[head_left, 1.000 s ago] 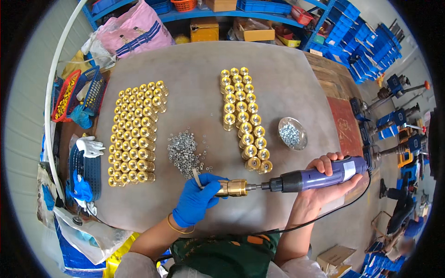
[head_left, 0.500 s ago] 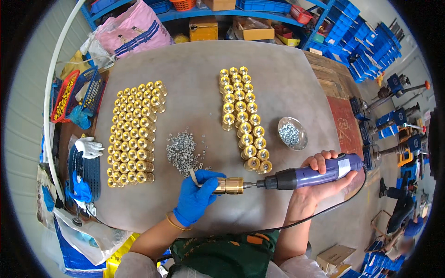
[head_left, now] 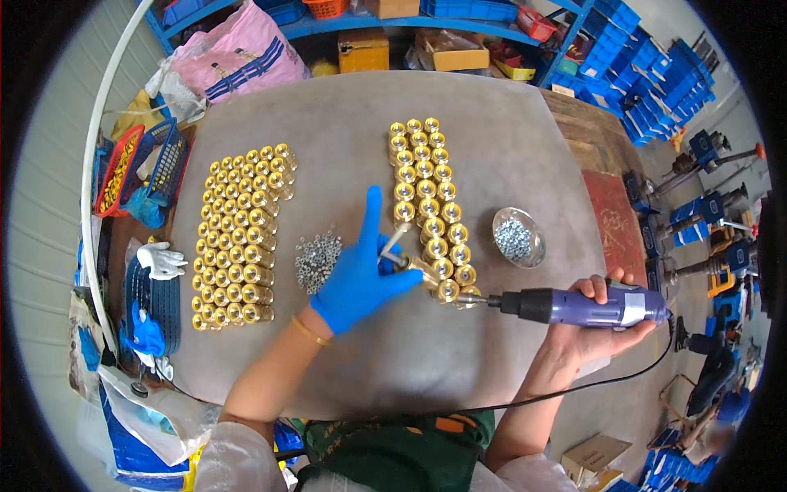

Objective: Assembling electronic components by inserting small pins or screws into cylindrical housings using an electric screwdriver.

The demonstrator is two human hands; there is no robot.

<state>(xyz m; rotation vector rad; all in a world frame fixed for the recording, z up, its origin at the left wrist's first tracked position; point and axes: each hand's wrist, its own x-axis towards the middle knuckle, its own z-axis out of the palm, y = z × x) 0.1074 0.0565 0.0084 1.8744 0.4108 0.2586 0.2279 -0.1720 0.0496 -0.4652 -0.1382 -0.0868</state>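
My left hand (head_left: pixel 361 283), in a blue glove, is closed with its index finger stretched out. It grips a brass fitting (head_left: pixel 425 272), tilted beside the near end of the right-hand group of brass fittings (head_left: pixel 426 187). A thin metal tool (head_left: pixel 397 239), perhaps a small wrench, sticks up from the same hand. My bare right hand (head_left: pixel 602 316) is wrapped round a purple electric screwdriver (head_left: pixel 566 307). Its bit points left, close to the nearest standing fittings and apart from the one in my left hand. Partly behind the glove lies a pile of small nuts (head_left: pixel 316 258).
A larger block of brass fittings (head_left: pixel 238 238) stands on the left of the grey tabletop (head_left: pixel 344 115). A clear bowl (head_left: pixel 533 246) of small metal parts sits at right. The screwdriver's black cord (head_left: pixel 533 402) crosses the near edge. Baskets (head_left: pixel 164 164) and white gloves (head_left: pixel 161 260) lie far left.
My left hand has moved up and right with the brass fitting, off the screwdriver bit, to the right-hand group. The screwdriver has shifted right and slightly up in my right hand.
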